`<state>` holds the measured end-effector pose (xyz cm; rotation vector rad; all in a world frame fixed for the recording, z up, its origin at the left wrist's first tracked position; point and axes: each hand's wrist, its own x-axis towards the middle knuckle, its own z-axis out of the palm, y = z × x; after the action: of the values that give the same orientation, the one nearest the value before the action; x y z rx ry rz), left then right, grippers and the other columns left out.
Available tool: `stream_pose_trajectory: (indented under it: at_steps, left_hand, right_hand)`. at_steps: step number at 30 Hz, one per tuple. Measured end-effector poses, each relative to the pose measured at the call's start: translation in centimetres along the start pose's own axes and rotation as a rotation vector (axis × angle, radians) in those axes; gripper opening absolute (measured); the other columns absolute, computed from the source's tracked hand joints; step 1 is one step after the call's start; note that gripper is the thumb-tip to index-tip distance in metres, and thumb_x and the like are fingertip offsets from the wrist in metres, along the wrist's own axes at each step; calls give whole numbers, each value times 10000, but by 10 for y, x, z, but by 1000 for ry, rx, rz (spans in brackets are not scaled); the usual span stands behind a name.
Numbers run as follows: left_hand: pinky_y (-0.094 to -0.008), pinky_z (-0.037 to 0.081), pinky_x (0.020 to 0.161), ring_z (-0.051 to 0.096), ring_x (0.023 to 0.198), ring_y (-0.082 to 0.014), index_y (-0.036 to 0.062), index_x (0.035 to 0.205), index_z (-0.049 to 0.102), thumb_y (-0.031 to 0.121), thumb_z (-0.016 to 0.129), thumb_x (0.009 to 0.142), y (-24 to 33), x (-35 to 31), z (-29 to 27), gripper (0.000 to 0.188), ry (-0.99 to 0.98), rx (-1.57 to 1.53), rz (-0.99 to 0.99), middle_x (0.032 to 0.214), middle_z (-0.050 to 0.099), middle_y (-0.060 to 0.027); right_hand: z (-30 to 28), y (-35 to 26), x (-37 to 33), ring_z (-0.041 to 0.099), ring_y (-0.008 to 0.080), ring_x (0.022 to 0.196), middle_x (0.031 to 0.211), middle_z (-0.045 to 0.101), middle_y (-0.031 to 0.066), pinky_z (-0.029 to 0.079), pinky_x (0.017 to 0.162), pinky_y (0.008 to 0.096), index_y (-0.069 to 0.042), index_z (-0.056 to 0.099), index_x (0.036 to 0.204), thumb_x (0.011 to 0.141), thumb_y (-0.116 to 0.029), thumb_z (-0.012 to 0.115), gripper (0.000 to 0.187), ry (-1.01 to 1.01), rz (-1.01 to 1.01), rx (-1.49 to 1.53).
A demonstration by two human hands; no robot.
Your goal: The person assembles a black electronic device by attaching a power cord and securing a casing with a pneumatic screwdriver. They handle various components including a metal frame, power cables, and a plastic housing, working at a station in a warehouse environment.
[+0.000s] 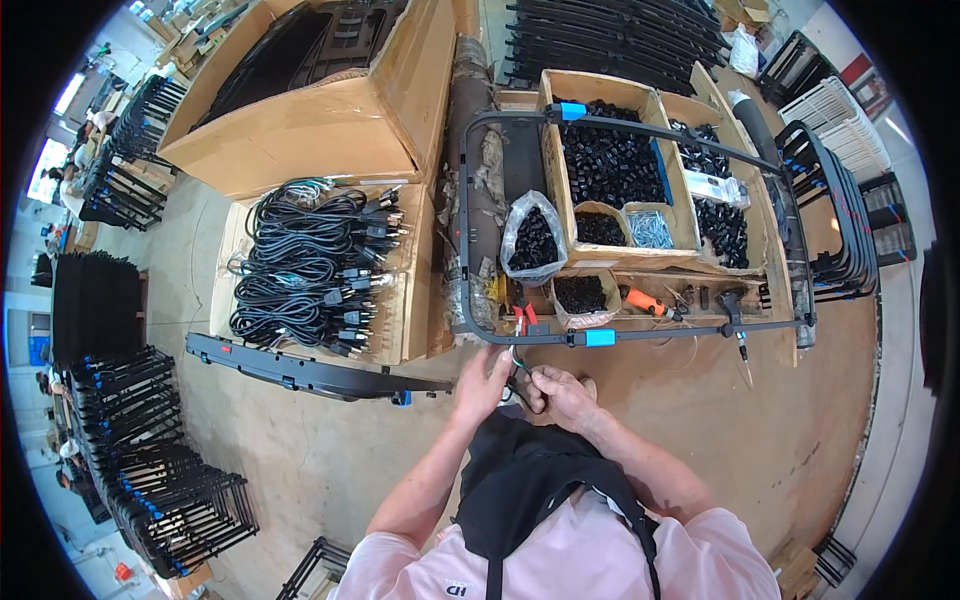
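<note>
At the near left corner of a black rectangular metal frame (468,215), my two hands work close together. My right hand (562,397) pinches a black cable (521,366) whose thin coloured wires stick up at the end. On the cable's other side, my left hand (482,384) has its fingers closed and pointing at the frame's edge, seemingly on the same cable; its fingertips are partly hidden. Red-handled pliers (521,318) lie just beyond the frame's near bar. Blue pieces (600,338) are fixed on the frame's bars.
Coiled black power cords (310,265) fill a cardboard box at left, in front of a large carton (290,135). Wooden bins (652,185) of small black parts and screws stand inside the frame's outline. An orange-handled screwdriver (645,300) lies nearby. Another black frame (310,375) reaches in from the left.
</note>
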<state>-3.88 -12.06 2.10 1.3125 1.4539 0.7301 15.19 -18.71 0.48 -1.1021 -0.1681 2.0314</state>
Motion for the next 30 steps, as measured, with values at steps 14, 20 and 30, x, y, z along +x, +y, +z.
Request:
stream_pose_trajectory:
  at_steps: [14,20,30]
  left_hand:
    - [-465,468,1123,574,1324,-426,16,1409,574,271,660,1043,-65,-64,18,454,-447,40,188,1403,608,-269]
    - [-463,529,828,663,885,-368,-1,1045,628,303,539,1128,-77,-73,19,327,-368,-21,66,903,655,-176]
    - [-385,547,868,702,917,-220,27,1103,714,357,531,1137,-69,-85,12,379,-211,-100,-122,952,728,-133]
  right_hand:
    - [15,9,20,700,242,1058,1167,684,92,580,950,408,-67,603,1229,1109,-240,619,212,91,-99,19]
    - [40,-44,-9,735,297,1091,1157,761,204,568,982,401,16,725,1251,1024,-292,685,385,234,-261,-1206]
    - [44,-157,59,720,298,953,999,777,165,548,878,424,-19,808,1117,994,-420,725,428,65,36,-1553]
